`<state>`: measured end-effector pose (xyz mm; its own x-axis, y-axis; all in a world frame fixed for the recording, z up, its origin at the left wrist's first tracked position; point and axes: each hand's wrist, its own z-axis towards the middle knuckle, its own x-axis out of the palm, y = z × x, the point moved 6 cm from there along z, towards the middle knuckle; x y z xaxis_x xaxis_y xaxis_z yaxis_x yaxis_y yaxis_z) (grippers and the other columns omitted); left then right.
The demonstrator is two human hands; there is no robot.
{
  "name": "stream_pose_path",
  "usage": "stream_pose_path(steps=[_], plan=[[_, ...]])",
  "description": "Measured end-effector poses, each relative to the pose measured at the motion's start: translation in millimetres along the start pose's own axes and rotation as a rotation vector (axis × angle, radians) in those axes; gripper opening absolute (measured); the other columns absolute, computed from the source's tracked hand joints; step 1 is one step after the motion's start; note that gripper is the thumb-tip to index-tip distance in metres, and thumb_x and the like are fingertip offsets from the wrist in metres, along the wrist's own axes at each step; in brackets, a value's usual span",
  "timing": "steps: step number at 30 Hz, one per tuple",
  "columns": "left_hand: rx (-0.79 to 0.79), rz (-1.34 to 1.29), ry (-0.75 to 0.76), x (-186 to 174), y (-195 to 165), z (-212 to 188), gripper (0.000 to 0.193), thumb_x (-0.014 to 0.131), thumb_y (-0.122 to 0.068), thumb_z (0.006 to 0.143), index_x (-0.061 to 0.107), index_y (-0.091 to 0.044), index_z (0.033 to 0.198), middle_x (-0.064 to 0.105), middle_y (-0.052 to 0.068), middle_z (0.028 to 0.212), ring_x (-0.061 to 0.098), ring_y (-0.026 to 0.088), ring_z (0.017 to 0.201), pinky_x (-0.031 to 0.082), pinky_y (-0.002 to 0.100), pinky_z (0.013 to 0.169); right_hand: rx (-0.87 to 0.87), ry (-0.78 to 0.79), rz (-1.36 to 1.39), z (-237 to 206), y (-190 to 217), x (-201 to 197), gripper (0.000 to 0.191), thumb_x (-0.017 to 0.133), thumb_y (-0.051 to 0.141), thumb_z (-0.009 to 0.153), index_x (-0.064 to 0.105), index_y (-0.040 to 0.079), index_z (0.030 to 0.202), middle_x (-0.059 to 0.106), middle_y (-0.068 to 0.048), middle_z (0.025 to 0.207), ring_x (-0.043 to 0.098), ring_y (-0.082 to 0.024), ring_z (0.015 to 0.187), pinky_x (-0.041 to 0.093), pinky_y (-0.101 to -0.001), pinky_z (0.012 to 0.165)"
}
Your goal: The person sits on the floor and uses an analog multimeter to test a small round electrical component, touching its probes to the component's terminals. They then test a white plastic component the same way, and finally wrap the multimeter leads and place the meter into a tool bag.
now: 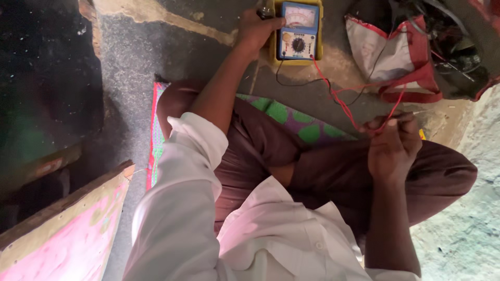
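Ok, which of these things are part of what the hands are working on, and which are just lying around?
In use:
left hand on the analog multimeter
right hand gripping the red test lead
black test lead

Lying about:
red and white bag
patterned mat
pink painted board

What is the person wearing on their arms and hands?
Both arms wear white shirt sleeves. The left sleeve is loose and ends near the elbow, so the forearm below it is bare. The right sleeve only peeks in at the bottom edge. The left hand and right hand are bare: no gloves, and no rings, watch or bracelet that I can see.
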<state>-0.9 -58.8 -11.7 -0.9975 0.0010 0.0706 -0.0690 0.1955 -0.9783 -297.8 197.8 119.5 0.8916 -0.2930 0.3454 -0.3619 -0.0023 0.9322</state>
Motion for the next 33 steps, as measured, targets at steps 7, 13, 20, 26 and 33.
stream_pose_path(steps=[7, 13, 20, 26, 33], plan=[[0.186, 0.234, -0.025, 2.9, 0.6, 2.0, 0.034, 0.087, -0.025, 0.080, 0.074, -0.001, 0.100, 0.080, 0.010, 0.089, 0.079, 0.020, 0.080, 0.061, 0.037, 0.072, -0.180, 0.069, -0.281, -6.4, 21.6, 11.0, 0.012, 0.058, 0.005, 0.118, 0.053, -0.002, 0.127, 0.068, -0.017, 0.111, 0.068, -0.022, 0.098, 0.055, -0.0404, 0.096], [0.207, 0.580, -0.141, 3.4, -2.8, 6.0, 0.043, 0.089, -0.036, 0.073, 0.073, -0.001, 0.093, 0.077, 0.016, 0.082, 0.077, 0.031, 0.077, 0.060, 0.043, 0.070, -0.349, 0.105, -0.231, 23.2, 55.5, 9.7, 0.014, 0.059, 0.012, 0.119, 0.054, 0.002, 0.127, 0.067, -0.013, 0.107, 0.066, -0.022, 0.094, 0.055, -0.0386, 0.086], [0.137, 0.762, -0.155, 2.3, 4.3, 8.9, 0.051, 0.091, -0.046, 0.072, 0.073, -0.001, 0.087, 0.075, 0.018, 0.083, 0.076, 0.035, 0.078, 0.060, 0.048, 0.069, -0.322, 0.110, -0.299, 75.1, 18.4, 2.9, 0.013, 0.058, 0.010, 0.125, 0.051, 0.004, 0.117, 0.062, -0.009, 0.091, 0.057, -0.015, 0.072, 0.053, -0.0335, 0.071], [0.237, 0.838, -0.213, 1.2, -3.4, 9.3, 0.053, 0.093, -0.043, 0.068, 0.072, 0.000, 0.091, 0.074, 0.021, 0.079, 0.074, 0.039, 0.075, 0.058, 0.051, 0.064, -0.215, 0.095, -0.500, 75.9, -38.3, 3.5, 0.010, 0.060, 0.008, 0.116, 0.054, 0.003, 0.122, 0.060, -0.002, 0.095, 0.054, -0.007, 0.071, 0.046, -0.0235, 0.064], [0.040, 0.302, -0.059, 28.5, -45.9, -44.6, 0.027, 0.088, -0.018, 0.081, 0.070, -0.002, 0.093, 0.078, 0.013, 0.083, 0.075, 0.025, 0.072, 0.060, 0.039, 0.063, -0.472, 0.235, -0.855, 63.4, -36.5, 43.5, 0.011, 0.068, 0.007, 0.106, 0.063, -0.001, 0.114, 0.064, -0.011, 0.095, 0.060, -0.018, 0.077, 0.048, -0.0329, 0.069]])
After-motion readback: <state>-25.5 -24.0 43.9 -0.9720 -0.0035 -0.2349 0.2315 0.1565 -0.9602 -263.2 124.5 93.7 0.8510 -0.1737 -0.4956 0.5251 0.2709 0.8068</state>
